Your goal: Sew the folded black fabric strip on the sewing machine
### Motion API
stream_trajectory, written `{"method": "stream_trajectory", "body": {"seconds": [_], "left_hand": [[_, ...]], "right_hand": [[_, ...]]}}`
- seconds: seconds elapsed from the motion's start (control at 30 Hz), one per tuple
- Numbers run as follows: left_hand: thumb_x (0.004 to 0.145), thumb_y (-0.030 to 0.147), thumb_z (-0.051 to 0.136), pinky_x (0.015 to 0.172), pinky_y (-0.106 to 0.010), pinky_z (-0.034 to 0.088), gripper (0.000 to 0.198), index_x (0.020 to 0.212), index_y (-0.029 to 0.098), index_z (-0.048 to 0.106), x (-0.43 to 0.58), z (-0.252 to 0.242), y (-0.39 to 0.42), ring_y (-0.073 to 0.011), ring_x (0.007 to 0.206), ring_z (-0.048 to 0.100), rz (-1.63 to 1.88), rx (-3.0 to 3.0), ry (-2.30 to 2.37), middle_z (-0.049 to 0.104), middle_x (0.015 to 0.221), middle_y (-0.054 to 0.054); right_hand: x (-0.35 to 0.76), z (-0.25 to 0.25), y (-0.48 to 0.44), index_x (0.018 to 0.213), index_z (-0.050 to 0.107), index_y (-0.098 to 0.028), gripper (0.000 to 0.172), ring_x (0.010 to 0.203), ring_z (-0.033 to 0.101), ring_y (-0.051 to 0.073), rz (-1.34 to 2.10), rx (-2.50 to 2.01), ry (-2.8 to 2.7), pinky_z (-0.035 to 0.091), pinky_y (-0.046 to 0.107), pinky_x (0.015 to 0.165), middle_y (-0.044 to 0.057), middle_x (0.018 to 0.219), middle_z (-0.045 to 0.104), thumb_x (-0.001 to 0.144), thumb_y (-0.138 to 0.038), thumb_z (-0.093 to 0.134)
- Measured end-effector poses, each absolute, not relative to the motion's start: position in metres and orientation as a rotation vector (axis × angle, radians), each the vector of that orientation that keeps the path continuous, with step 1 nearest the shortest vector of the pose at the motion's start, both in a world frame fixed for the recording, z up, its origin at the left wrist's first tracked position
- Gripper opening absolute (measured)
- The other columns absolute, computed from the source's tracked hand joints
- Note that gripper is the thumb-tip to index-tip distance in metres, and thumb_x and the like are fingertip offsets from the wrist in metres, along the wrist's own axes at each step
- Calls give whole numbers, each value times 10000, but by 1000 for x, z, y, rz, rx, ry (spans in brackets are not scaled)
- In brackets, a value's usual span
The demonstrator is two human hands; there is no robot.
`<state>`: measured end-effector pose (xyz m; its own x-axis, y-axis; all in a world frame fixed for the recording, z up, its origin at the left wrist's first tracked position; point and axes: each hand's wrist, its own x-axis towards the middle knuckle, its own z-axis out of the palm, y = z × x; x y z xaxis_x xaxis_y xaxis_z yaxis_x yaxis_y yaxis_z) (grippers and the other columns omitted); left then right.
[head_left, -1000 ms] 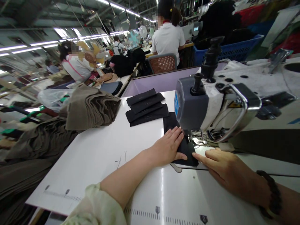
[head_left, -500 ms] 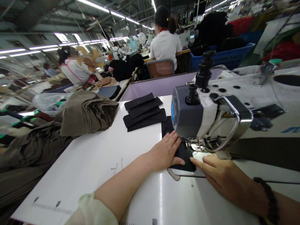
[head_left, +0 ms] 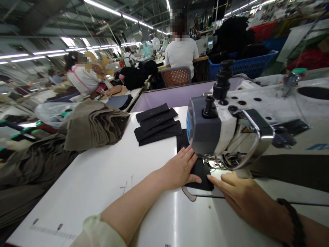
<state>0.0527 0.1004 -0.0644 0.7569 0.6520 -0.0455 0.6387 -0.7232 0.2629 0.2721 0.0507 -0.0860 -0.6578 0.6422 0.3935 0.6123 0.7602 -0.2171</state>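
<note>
Under the presser foot (head_left: 211,162) of a white and grey sewing machine (head_left: 207,127) lies a strip of black fabric (head_left: 202,176). My left hand (head_left: 181,169) rests flat on the fabric with fingers stretched and thumb spread, left of the needle area. At the fabric's near right edge, the index fingertip of my right hand (head_left: 244,197) touches the cloth. Its index finger is extended, while the other fingers are bent and partly hidden beneath the hand. Behind the left hand, the far part of the strip passes beside the machine head.
Several folded black pieces (head_left: 156,123) lie on the white table (head_left: 102,185) beyond my left hand. A pile of brown-grey fabric (head_left: 94,127) sits at the left. Past the lilac partition (head_left: 167,94), a co-worker (head_left: 182,53) sits near a blue basket (head_left: 239,65).
Both hands and the black fabric keep nearly the same place at the machine. The view has shifted slightly, and the co-worker's head ahead has turned.
</note>
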Motion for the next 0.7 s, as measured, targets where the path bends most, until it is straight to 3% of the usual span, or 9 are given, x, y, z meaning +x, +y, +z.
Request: {"method": "stream_trajectory", "body": {"seconds": [0.17, 0.3, 0.43, 0.53, 0.7], "left_hand": [[799, 529, 575, 1088, -522, 246, 686, 1246, 22, 465, 53, -67, 105, -343, 1336, 281, 84, 2705, 1017, 418, 1350, -258], [760, 557, 605, 1054, -500, 325, 742, 1244, 10, 474, 51, -66, 101, -360, 1294, 349, 139, 2765, 1005, 455, 1312, -260], [929, 296, 476, 944, -337, 458, 280, 1078, 102, 614, 51, -59, 83, -234, 1112, 532, 198, 2890, 724, 583, 1183, -129], [953, 185, 399, 876, -282, 480, 267, 966, 99, 651, 54, -54, 75, -193, 987, 572, 158, 2928, 609, 626, 1069, -99], [961, 201, 380, 890, -289, 476, 294, 989, 75, 645, 55, -55, 77, -201, 991, 565, 188, 2927, 642, 635, 1044, -101]], "right_hand": [[272, -87, 52, 1080, 604, -134, 371, 724, 609, 139, 59, -986, -2512, 491, 244, 653, 57, 805, 649, 819, -44, 356], [275, -84, 51, 1068, 604, -132, 362, 649, 573, 130, 33, -896, -2549, 457, 242, 587, 43, 742, 619, 819, -47, 355], [277, -79, 47, 950, 623, -153, 298, 560, 508, 115, 46, -734, -2623, 395, 246, 536, 19, 646, 558, 863, -86, 346], [277, -78, 46, 887, 621, -160, 293, 555, 497, 112, 33, -706, -2622, 377, 253, 536, 16, 633, 546, 884, -98, 334], [277, -82, 47, 985, 621, -137, 294, 544, 497, 112, 5, -726, -2628, 369, 256, 515, 12, 634, 546, 883, -100, 348]]}}
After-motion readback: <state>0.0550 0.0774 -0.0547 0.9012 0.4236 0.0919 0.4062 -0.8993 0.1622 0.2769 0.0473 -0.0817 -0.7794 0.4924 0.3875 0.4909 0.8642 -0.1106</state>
